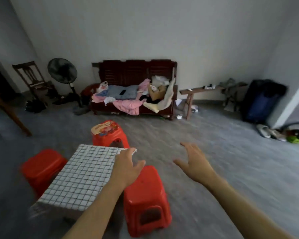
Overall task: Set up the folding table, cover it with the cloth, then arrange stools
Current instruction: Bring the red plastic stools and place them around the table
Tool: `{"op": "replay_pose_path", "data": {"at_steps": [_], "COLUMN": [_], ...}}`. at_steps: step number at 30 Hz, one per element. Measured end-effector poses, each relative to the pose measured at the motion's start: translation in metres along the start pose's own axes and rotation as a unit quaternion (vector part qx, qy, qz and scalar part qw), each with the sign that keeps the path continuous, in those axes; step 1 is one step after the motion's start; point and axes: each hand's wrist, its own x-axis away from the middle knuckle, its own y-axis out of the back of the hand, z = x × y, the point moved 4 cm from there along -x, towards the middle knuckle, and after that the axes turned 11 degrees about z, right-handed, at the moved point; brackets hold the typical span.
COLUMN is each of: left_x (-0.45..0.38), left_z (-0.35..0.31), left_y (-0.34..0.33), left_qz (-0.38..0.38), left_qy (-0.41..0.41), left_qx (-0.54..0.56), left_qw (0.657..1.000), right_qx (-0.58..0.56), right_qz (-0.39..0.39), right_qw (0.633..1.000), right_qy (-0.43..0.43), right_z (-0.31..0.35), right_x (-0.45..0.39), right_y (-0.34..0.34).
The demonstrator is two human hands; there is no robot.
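Observation:
A small table stands at lower left, draped in a white cloth [79,176] with a dark grid pattern. Three red plastic stools surround it: one at the left [41,168], one at the far end [109,133] with a printed picture on its seat, one at the right [145,195]. My left hand [126,166] hovers over the cloth's far right corner, fingers apart, holding nothing. My right hand [195,163] is spread open in the air over bare floor, right of the stools.
A dark wooden sofa [136,73] piled with clothes stands against the far wall. A standing fan [63,71] and wooden chair [33,78] are at back left, a low bench [197,92] and dark luggage [262,100] at back right. Grey floor [231,161] stretches to the right.

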Motion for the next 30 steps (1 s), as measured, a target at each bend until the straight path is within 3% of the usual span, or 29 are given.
{"op": "replay_pose_path", "data": {"at_steps": [5,12,16,22,30], "left_x": [-0.042,-0.121,-0.172,-0.233,-0.304], "left_z": [-0.087,-0.169,-0.194,-0.232,-0.304], "left_y": [-0.063,-0.131,-0.157,-0.184,-0.235], "left_qz": [0.065,0.133,0.143,0.156,0.160], "left_qy": [-0.066,-0.127,-0.149,-0.169,-0.169], "left_qx": [0.015,0.086,0.117,0.067,0.032], "left_qw": [0.996,0.979,0.971,0.971,0.972], "right_qx": [-0.027,-0.017,0.011,0.011,-0.040], "right_qz": [-0.043,-0.077,-0.086,-0.123,-0.131], "right_qw": [0.994,0.979,0.974,0.964,0.966], "right_qy": [-0.098,-0.186,-0.211,-0.234,-0.219], "right_z": [-0.083,-0.142,-0.163,-0.211,-0.322], "right_x": [0.030,0.032,0.018,-0.010,-0.055], "right_y": [0.050,0.108,0.136,0.172,0.224]}}
